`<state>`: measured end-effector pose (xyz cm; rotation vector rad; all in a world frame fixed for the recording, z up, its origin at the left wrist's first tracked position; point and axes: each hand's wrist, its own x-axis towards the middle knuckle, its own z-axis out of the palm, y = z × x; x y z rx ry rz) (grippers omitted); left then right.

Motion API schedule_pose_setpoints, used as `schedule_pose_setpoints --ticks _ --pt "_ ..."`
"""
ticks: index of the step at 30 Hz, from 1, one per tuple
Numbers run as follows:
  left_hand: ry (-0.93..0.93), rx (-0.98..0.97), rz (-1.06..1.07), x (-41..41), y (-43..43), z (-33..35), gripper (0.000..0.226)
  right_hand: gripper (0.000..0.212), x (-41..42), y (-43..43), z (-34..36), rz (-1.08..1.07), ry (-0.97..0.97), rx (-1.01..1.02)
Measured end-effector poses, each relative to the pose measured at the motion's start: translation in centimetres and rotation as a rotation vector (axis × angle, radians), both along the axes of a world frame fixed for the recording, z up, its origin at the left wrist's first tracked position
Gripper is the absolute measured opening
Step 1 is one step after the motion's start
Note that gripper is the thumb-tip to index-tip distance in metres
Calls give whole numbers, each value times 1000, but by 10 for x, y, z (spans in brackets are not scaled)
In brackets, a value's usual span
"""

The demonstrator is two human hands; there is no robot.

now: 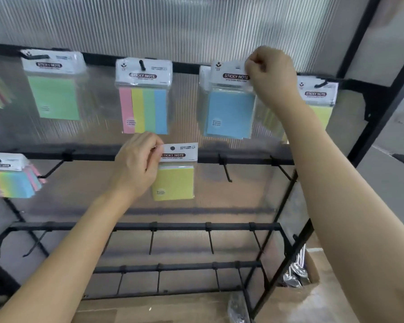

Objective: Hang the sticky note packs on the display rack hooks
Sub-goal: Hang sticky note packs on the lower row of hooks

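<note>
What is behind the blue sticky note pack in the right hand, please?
More clear-wrapped packs show behind the blue pack, their edges visible on both sides, with the ribbed panel beyond. The hook is hidden by its header and the right hand.

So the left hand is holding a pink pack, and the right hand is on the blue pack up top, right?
Not quite. The head view shows the left hand pinching a yellow pack, not a pink one. The right hand is indeed on the blue pack up top.
</note>
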<state>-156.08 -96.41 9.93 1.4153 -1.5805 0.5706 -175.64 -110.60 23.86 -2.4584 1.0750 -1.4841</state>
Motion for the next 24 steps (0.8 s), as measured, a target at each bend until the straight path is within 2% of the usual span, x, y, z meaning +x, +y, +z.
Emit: schedule_pose_setpoints --ticks 9,16,21,24 --pt "-5 9 -2 6 3 9 25 20 5 -5 1 -7 100 55" --pt "-7 12 -14 1 6 8 23 13 11 -6 -9 -176 109 -2" --pt "1 18 -45 -6 12 8 22 27 -5 1 -28 -152 -27 -71" --pt "-37 29 -77 -12 10 8 23 35 -19 9 -52 -252 66 -96"
